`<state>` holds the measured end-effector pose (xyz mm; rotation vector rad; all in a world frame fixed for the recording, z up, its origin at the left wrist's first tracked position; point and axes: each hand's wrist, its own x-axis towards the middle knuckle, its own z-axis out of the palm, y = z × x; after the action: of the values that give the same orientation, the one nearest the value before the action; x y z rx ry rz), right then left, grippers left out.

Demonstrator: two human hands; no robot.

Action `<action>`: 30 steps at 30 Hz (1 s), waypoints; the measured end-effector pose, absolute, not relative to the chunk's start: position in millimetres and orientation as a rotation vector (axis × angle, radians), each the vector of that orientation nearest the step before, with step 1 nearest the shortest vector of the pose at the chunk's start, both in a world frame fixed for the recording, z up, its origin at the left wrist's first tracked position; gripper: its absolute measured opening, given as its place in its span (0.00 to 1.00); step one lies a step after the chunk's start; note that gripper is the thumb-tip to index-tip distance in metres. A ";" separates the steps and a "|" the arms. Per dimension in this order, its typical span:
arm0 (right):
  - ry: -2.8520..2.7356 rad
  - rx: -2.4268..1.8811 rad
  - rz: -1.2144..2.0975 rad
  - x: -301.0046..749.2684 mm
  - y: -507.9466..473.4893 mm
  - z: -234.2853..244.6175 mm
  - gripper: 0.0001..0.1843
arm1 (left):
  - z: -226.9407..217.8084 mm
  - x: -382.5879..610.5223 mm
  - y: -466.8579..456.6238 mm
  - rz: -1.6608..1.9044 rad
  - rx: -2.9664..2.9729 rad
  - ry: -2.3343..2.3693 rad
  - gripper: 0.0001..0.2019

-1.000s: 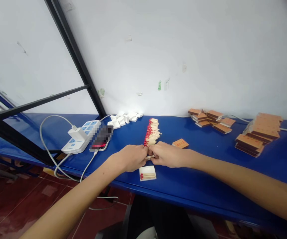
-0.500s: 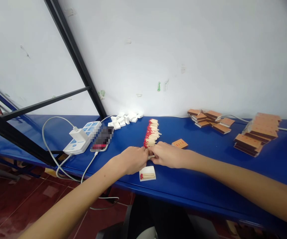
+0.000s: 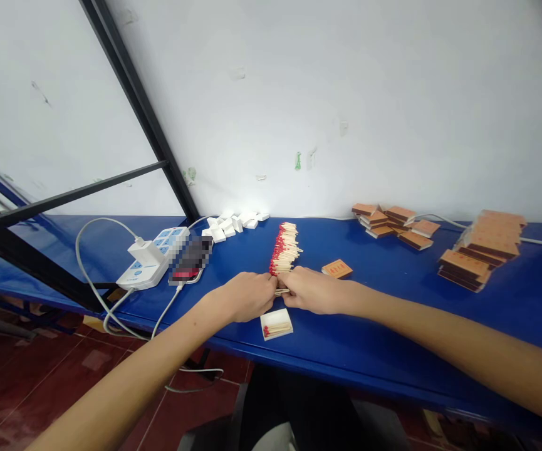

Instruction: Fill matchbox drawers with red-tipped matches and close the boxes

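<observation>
My left hand [image 3: 248, 295] and my right hand [image 3: 312, 289] meet fingertip to fingertip over the blue table [image 3: 393, 313]. Both are closed, pinching a small bunch of matches [image 3: 282, 291] between them. Just beyond the hands lies a long pile of red-tipped matches [image 3: 284, 248]. Below the hands sits an open white matchbox tray [image 3: 276, 324] with a few matches inside. A single orange matchbox sleeve [image 3: 337, 269] lies to the right of the pile.
Several white trays [image 3: 233, 224] lie by the wall. A power strip [image 3: 151, 264] with a charger and cables, and a phone [image 3: 188, 264], sit at the left. Orange matchboxes [image 3: 393, 220] and taller stacks [image 3: 480, 250] stand at the right. A black metal frame [image 3: 134, 100] rises on the left.
The view has shifted slightly. Both hands stay pinched together on the matches near the end of the pile.
</observation>
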<state>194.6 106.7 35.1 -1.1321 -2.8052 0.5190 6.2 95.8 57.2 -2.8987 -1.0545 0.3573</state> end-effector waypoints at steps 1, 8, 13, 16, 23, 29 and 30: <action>-2.806 -1.130 0.521 194.8 106.6 35.9 0.04 | 56.7 5.8 95.8 0.358 -2.892 -1.047 0.11; -2.788 -1.133 0.597 198.4 98.7 58.7 0.05 | 79.6 2.2 82.2 0.392 -2.870 -1.057 0.11; -2.839 -1.044 0.823 196.9 84.5 74.5 0.10 | 92.3 -2.5 61.0 0.367 -2.990 -1.036 0.11; -2.860 -1.010 0.882 192.9 78.5 70.4 0.11 | 84.4 -7.0 54.0 0.365 -3.016 -1.045 0.11; -2.888 -1.049 0.808 188.9 74.0 62.3 0.10 | 67.1 -19.2 51.0 0.115 -3.115 -1.241 0.12; -2.862 -1.150 0.794 187.3 67.0 67.1 0.09 | 58.2 -25.3 33.7 -0.242 -3.145 -1.508 0.14; -2.852 -1.151 0.794 187.6 66.6 67.2 0.08 | 54.8 -25.6 30.7 -0.307 -3.135 -1.533 0.14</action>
<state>187.6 66.6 67.2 -1.1515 -2.8516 0.7943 -25.6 30.7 54.8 -3.1348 -1.5329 -0.3067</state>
